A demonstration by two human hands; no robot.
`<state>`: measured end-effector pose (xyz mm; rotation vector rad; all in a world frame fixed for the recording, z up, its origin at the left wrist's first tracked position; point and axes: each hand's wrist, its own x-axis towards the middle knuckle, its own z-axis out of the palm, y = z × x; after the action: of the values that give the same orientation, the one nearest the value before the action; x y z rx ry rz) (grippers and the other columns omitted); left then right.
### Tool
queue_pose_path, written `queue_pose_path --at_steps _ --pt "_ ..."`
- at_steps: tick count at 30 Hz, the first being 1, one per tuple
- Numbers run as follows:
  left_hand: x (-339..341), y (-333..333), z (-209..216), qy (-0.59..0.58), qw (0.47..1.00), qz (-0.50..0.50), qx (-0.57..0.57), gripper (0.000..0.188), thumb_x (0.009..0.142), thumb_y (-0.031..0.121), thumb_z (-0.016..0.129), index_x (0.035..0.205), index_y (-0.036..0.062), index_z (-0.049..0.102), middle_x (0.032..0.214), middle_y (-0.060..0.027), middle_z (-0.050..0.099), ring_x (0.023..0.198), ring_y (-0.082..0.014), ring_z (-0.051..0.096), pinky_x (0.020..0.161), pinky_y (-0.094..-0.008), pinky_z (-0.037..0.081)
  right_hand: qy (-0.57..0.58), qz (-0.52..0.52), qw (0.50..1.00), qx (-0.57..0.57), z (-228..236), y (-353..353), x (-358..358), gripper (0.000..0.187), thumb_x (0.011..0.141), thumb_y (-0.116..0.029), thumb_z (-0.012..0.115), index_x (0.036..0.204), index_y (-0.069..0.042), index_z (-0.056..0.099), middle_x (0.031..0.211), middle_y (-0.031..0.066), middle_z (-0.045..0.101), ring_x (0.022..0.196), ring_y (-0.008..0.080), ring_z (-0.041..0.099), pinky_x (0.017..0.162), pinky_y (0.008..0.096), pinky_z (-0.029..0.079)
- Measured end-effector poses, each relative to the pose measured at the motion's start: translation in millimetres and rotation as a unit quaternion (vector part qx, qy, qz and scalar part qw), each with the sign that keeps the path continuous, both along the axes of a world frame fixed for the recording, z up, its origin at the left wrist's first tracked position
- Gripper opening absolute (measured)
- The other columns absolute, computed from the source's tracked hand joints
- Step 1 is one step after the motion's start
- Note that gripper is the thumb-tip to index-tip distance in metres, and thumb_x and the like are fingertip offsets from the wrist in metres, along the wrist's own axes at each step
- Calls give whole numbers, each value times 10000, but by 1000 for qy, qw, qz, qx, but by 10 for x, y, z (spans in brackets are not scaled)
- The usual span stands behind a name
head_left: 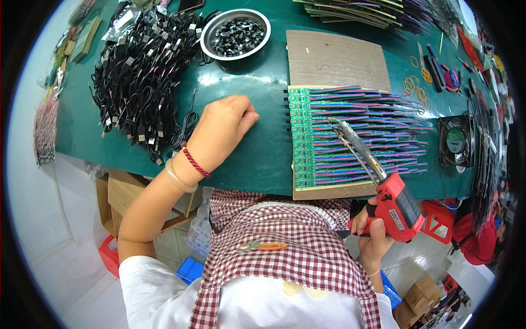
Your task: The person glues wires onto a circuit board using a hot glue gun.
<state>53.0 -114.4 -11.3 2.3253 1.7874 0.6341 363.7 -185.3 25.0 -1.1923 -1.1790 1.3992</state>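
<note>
My right hand (pixel 373 233) is wrapped round the handle of a red and black soldering gun (pixel 402 211) at the table's front edge. Its metal tip points up and left, over a panel of small green circuit boards (pixel 302 137). Rows of thin multicoloured wires (pixel 367 137) run rightward from these boards, and the panel lies on a wooden board (pixel 337 55). Left of the panel, my left hand (pixel 227 120) rests curled on the green table. Its fingertips are tucked out of sight, so anything in them is hidden. A coiled black cable (pixel 189 122) lies beside that wrist.
A heap of black USB cables (pixel 145 82) covers the table's left. Behind my left hand stands a metal bowl (pixel 207 39) of small metal parts. Rubber bands (pixel 413 86), a small black fan (pixel 456 141) and a stack of wired boards (pixel 356 12) lie right and back.
</note>
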Motion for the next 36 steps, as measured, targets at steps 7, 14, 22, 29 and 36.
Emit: queue_pose_path --at_steps 7,14,22,29,36 --pt "390 -214 -17 -663 613 167 -395 137 862 135 583 864 -1 566 752 -39 593 561 -54 496 497 -174 391 16 31 998 -59 -1 -73 72 445 831 -263 595 1121 41 450 622 64 508 516 123 460 495 249 401" --pt "564 -214 -28 -677 613 195 -358 140 861 145 582 840 10 552 732 -36 590 515 -57 494 455 -181 378 25 50 996 -71 -103 -135 135 423 835 -204 597 1147 35 440 649 84 522 545 141 497 496 261 422" --pt "685 -256 -36 -682 612 227 -331 129 862 144 572 818 26 543 690 -19 562 491 -56 489 432 -188 373 27 66 994 -82 -153 -147 156 419 823 -154 597 1165 30 440 666 86 531 553 145 505 510 267 437" --pt "736 -274 -34 -688 607 244 -314 127 859 142 573 833 23 540 700 -26 553 490 -66 491 435 -193 379 -20 66 991 -116 -104 -146 93 439 821 -256 601 1110 33 442 625 75 478 526 134 426 529 291 395" --pt "772 -278 -36 -680 616 248 -310 119 857 129 567 818 25 524 699 -32 550 490 -71 493 434 -201 385 -21 72 991 -108 -128 -146 95 439 818 -265 613 1098 32 451 631 72 484 538 134 437 532 280 397"
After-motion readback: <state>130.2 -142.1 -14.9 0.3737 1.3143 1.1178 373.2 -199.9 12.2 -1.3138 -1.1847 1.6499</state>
